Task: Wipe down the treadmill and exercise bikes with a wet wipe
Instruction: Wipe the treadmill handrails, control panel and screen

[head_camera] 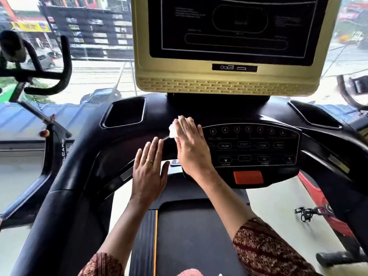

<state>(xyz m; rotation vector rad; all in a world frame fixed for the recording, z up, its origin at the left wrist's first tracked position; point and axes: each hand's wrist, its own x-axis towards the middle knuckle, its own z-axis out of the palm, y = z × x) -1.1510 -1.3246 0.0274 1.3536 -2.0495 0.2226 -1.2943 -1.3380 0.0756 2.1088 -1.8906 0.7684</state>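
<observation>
The step in hand looks like wiping the glossy black plastic treadmill console [157, 112]. The right hand [192, 150] lies flat with straight fingers, pressing the crumpled white wet wipe [173, 130] against the console just left of the oval button panel [253, 145], while the left hand [148, 166] rests flat and released beside it, holding nothing. The next move probably calls for an even sweep over the buttons, light enough not to trigger 1.
</observation>
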